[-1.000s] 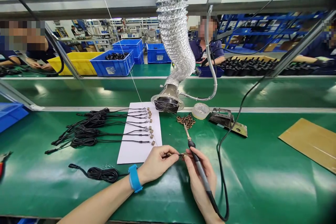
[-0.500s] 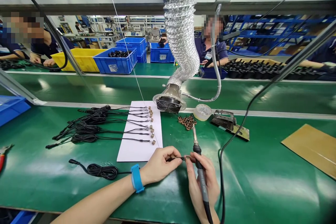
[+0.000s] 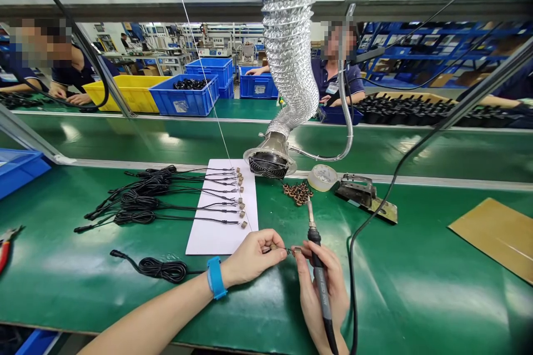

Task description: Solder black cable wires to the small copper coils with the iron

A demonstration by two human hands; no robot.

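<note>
The green counter [image 3: 400, 288] is smooth and glossy, the sheet [image 3: 220, 233] matt paper. Crinkled, shiny foil wraps the duct [image 3: 287, 39] over the counter's far edge. The soldering iron [image 3: 320, 277] has a matt plastic-looking handle.

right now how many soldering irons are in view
1: the soldering iron is in the right hand, its tip pointing toward the heap of small copper-coloured pieces. No other shows.

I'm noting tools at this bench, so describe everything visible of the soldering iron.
The soldering iron is slim and pen-shaped: grey handle with pale lettering, black collar, metallic-looking front end. The right hand holds it, tip pointing away from the person, towards small copper-coloured parts; whether the tip touches them is unclear. Its black rear end runs off the bottom edge.
</note>
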